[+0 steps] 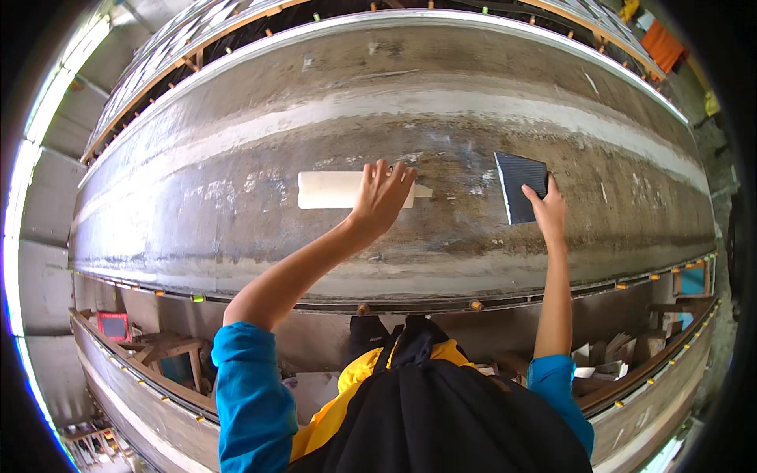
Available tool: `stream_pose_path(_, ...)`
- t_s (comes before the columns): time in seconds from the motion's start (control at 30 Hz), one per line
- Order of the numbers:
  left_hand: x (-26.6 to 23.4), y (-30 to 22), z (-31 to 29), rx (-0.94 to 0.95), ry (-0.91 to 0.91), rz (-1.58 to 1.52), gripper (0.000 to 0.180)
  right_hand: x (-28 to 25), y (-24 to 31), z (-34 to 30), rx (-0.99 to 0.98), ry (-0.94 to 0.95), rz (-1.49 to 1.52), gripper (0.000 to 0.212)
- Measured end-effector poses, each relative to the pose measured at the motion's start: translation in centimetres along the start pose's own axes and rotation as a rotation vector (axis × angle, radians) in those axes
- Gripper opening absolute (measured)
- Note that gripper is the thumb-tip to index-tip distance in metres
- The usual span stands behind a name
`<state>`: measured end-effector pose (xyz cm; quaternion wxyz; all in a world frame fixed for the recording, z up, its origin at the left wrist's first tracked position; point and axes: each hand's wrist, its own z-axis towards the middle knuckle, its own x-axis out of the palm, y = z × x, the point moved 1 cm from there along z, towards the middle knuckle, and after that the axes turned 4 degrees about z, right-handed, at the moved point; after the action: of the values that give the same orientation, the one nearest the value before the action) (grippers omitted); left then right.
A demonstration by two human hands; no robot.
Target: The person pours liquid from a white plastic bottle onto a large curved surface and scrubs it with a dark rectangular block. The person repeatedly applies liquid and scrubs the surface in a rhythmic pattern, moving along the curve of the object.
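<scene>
My left hand (pixel 384 197) is closed over the right end of a long cream-white piece (pixel 327 189) that lies flat on the long table (pixel 441 244). A narrow pale tip (pixel 424 191) sticks out past my fingers; the shape resembles a bottle on its side, but I cannot tell its kind. To the right, my right hand (pixel 548 206) grips a flat, dark, ribbed sheet (pixel 516 189) with a white left edge. The thumb rests on top of the sheet and the other fingers are mostly hidden at its right edge. The two pieces are apart.
The stained tabletop carries a pale lengthwise band (pixel 441 102) and a rail with small coloured clips (pixel 476 305) along its near edge. Behind it stands another framed table (pixel 197 47). Wooden shelving (pixel 169 355) and papers (pixel 607 366) are below. Orange cloth (pixel 662 46) hangs far right.
</scene>
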<state>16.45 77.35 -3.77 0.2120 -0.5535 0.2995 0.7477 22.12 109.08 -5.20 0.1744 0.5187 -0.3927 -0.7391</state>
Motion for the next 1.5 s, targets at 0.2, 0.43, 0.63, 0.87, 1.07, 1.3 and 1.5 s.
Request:
stream_pose_path(0.2,0.2,-3.6,5.4,0.243,-0.074,0.077,0.048,-2.5,-1.8,-2.7,0.011,-0.160,0.154,0.050)
stream_pose_path(0.43,1.9,-4.0,8.2,0.206,-0.094,0.166,0.049,-4.0,-2.6,-3.8,0.054,-0.209,0.132,0.053)
stream_pose_path(0.63,2.8,0.9,9.0,0.059,-0.022,0.177,0.055,-0.8,0.4,-3.7,0.121,-0.079,-0.139,0.056)
stream_pose_path(0.87,1.7,8.9,6.6,-0.191,0.088,-0.138,0.070,8.2,7.6,-2.7,0.280,0.080,-0.474,0.054)
stream_pose_path(1.07,-0.1,15.3,2.5,-0.278,0.004,-0.457,0.067,21.6,16.2,-2.1,-0.180,0.167,-0.513,0.040)
stream_pose_path(1.3,-2.7,23.2,-3.8,-0.408,-0.016,-0.566,0.063,16.9,10.9,3.7,0.136,0.183,-0.315,0.066)
stream_pose_path(1.5,-3.0,25.6,-6.0,-0.427,-0.044,-0.643,0.064,12.6,6.2,4.8,0.389,-0.011,-0.779,0.052)
